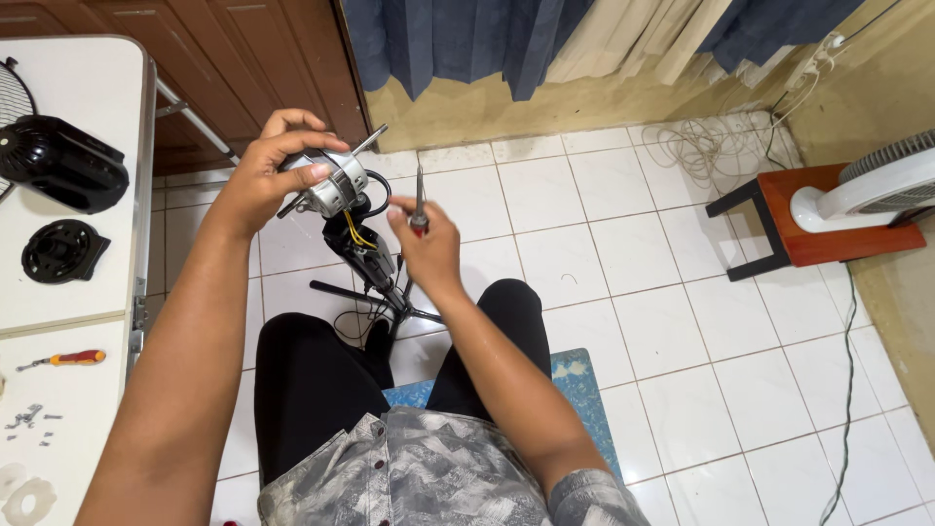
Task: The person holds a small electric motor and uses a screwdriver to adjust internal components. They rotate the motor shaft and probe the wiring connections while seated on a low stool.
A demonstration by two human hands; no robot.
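The left hand [278, 161] is closed around a silver fan motor [331, 185], fingers curled over its top and thumb pressed on its side. A thin metal shaft sticks out of the motor toward the curtain. The motor sits on top of a black fan stand [365, 255], with yellow and black wires running between them. The stand's feet rest on the white tiled floor [623, 253], just beyond the person's knees.

The right hand [429, 248] is closed around a screwdriver [420, 200] with a red collar, its shaft pointing up, just right of the motor and not touching it.

Left of the motor stands a white desk [88, 97]. It carries a black fan housing [63, 164], a round black cover [63, 250] nearer the person, a red-handled screwdriver [63, 359] and a few loose screws [29, 419]. Far to the right of the motor, a white fan [877, 190] rests on a low red stool [818, 229].
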